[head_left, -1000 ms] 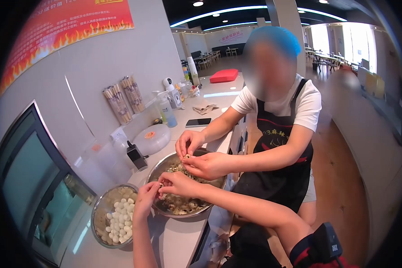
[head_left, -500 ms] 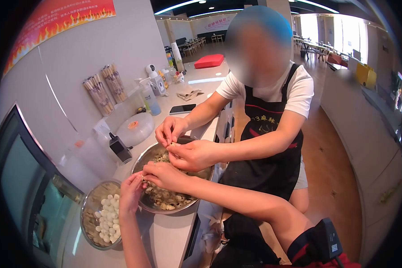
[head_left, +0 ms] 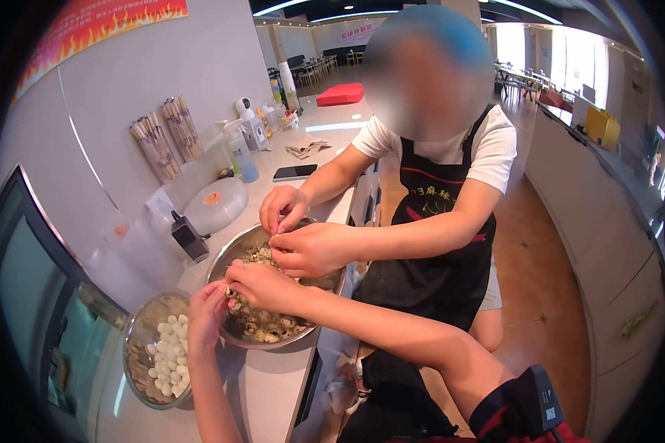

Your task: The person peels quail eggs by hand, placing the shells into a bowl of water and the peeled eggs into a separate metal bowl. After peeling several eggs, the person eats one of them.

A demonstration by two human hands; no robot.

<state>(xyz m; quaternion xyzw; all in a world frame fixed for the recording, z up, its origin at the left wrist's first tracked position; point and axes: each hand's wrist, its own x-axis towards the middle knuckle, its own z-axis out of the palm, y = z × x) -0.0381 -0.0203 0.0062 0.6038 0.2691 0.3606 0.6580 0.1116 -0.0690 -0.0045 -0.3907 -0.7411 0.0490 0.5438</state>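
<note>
Over the near side of a large metal bowl (head_left: pixel 227 249), my left hand (head_left: pixel 207 316) and my right hand (head_left: pixel 264 286) meet with fingertips closed on a small speckled quail egg (head_left: pixel 231 294). Fingers partly cover the egg, so how much shell is on it cannot be made out. Speckled quail eggs and shell pieces (head_left: pixel 270 325) lie in this bowl. Just left of my left hand stands a second metal bowl (head_left: pixel 137 345) with several smooth white peeled eggs (head_left: pixel 171 353).
Facing me, a co-worker in a black apron (head_left: pixel 440 258) holds both hands (head_left: pixel 314 247) over the same bowl's far side. Along the counter are a black adapter (head_left: pixel 189 236), a phone (head_left: pixel 295 173), a pump bottle (head_left: pixel 241 155) and a red box (head_left: pixel 340 94). Chopstick bundles (head_left: pixel 155 150) hang on the wall.
The view has shifted slightly, moving the bowls left in the picture. My fingers have stayed together at the bowl's near side. The co-worker's hands have shifted a little and are still close together.
</note>
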